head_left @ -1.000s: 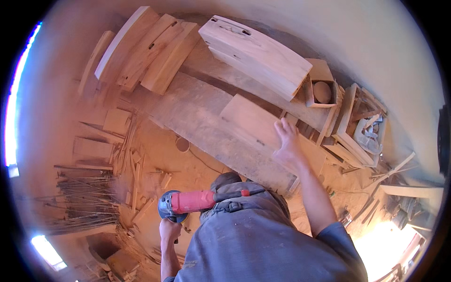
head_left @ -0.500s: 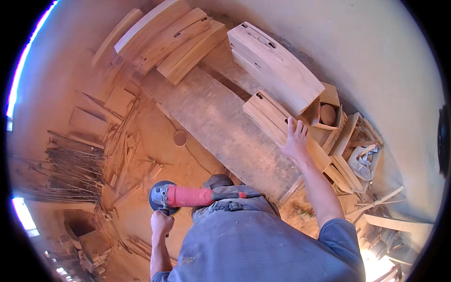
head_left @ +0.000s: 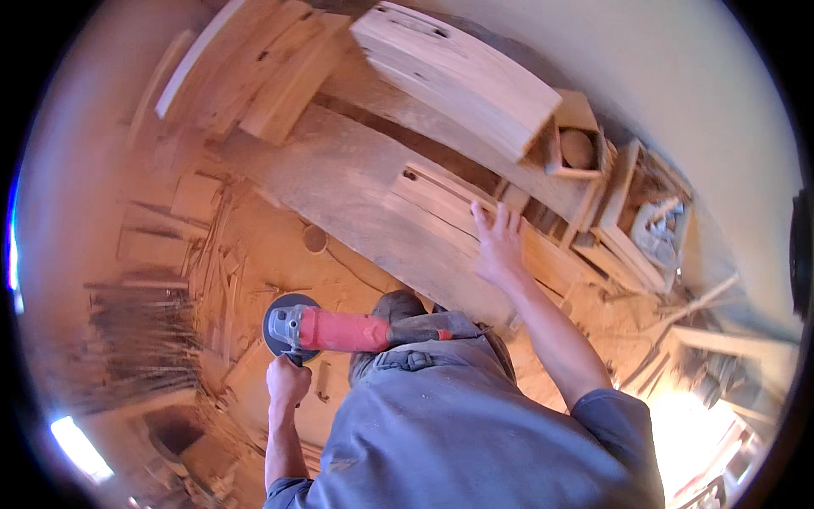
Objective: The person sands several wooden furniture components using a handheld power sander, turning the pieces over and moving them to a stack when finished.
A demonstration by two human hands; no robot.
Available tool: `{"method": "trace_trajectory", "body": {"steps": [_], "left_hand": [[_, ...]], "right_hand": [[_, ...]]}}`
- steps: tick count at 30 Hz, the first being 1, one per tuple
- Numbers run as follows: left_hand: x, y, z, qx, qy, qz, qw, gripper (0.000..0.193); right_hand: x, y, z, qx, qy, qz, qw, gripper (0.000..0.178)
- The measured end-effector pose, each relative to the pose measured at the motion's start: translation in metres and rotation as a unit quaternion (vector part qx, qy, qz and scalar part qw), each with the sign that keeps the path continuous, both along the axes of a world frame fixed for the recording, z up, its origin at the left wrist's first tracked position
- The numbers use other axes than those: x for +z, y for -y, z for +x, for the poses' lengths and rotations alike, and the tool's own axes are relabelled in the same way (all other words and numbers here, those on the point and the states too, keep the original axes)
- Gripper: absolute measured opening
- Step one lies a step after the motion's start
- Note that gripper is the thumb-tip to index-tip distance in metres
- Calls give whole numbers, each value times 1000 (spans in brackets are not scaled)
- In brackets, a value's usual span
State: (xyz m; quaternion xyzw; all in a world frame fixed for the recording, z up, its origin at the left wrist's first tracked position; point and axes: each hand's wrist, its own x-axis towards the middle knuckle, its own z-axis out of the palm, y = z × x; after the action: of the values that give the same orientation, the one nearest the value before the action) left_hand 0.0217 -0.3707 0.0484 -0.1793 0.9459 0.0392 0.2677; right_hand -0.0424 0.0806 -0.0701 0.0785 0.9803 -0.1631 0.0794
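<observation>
The left hand (head_left: 287,383) is closed around the side handle of a red angle grinder (head_left: 335,329), held low near the person's waist. The right hand (head_left: 498,246) lies flat, fingers spread, on a slotted wooden panel (head_left: 458,208) on the worktop (head_left: 339,174) — half a second earlier it was just reaching that panel's edge.

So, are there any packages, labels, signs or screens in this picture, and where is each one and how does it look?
Screens, signs, printed labels: none can be made out.
Open wooden box: upper right, beside the wall; pale brown, square, with a round brownish thing inside.
Wooden crate: right of that box; slatted, pale, holding a greyish lump.
Angle grinder: held at its side handle by the left hand; red body, no readable label.
</observation>
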Motion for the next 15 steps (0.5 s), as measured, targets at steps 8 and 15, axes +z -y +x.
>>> {"method": "trace_trajectory", "body": {"steps": [8, 15], "left_hand": [[19, -64, -70, -235, -33, -17, 971, 19], [22, -163, -127, -382, 11, 35, 924, 17]], "right_hand": [[10, 76, 83, -25, 121, -468, 875, 76], [9, 81, 146, -99, 223, -508, 826, 59]]}}
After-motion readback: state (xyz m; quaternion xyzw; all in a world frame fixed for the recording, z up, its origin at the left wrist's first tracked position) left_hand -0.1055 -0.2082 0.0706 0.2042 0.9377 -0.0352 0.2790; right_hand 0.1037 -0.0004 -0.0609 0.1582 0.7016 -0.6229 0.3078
